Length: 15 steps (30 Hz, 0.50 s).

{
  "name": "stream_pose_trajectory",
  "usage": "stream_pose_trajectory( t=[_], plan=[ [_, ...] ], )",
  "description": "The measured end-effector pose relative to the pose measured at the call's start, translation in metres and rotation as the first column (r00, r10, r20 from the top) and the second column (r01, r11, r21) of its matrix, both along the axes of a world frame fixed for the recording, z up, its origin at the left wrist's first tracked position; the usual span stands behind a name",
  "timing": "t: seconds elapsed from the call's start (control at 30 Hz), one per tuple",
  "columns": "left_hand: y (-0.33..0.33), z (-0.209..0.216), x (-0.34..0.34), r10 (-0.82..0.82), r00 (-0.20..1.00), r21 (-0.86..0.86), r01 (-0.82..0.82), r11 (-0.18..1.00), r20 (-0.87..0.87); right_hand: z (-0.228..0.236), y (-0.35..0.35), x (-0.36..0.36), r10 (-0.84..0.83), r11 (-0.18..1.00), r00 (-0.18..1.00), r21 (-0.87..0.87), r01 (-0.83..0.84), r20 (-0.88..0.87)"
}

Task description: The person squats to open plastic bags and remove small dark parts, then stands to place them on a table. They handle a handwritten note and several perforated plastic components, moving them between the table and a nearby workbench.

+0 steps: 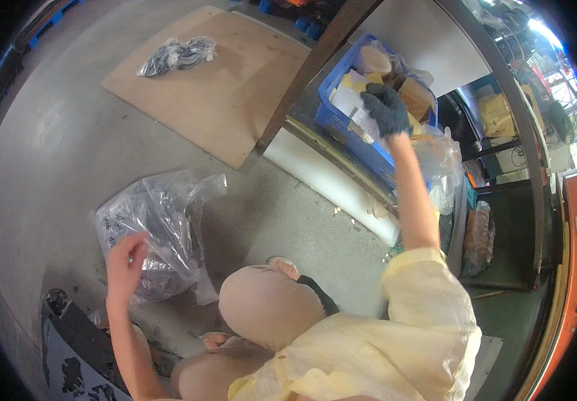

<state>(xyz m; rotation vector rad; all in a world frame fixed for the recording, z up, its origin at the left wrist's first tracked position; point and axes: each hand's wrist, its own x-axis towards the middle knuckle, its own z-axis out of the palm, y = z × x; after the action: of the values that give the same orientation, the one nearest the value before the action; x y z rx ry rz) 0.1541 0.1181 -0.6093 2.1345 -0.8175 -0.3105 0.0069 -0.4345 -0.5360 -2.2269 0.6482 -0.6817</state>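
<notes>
My left hand, bare, is at the near side of a clear plastic bag on the floor. Its fingers are loosely bent and look empty; whether they touch the film, I cannot tell. Dark contents and a shiny bundle show through the bag. Far to the right, my right hand wears a dark knit glove and reaches over a blue plastic basket. Its fingers look slightly apart above a white paper sheet, with no held thing visible. Brown cardboard and crumpled plastic also lie in the basket.
The basket stands on a low shelf with dark posts. A brown board lies on the floor, bearing a plastic-wrapped dark bundle. Clear plastic hangs beside the basket. Dark scraps lie at the lower left.
</notes>
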Motion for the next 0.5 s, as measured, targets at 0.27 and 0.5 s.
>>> stream_pose_trajectory(
  t=[0.27, 0.5],
  plan=[
    [-0.043, 0.016, 0.022, 0.012, 0.999, -0.068, -0.009, 0.998, 0.049, -0.047, -0.089, 0.002, -0.168, 0.959, 0.611, -0.273, -0.081, -0.774],
    [-0.047, 0.035, 0.037, 0.052, 0.998, -0.182, -0.057, 0.982, -0.036, 0.036, -0.038, 0.039, -0.256, 0.754, 0.846, -0.644, -0.127, -0.467]
  ],
)
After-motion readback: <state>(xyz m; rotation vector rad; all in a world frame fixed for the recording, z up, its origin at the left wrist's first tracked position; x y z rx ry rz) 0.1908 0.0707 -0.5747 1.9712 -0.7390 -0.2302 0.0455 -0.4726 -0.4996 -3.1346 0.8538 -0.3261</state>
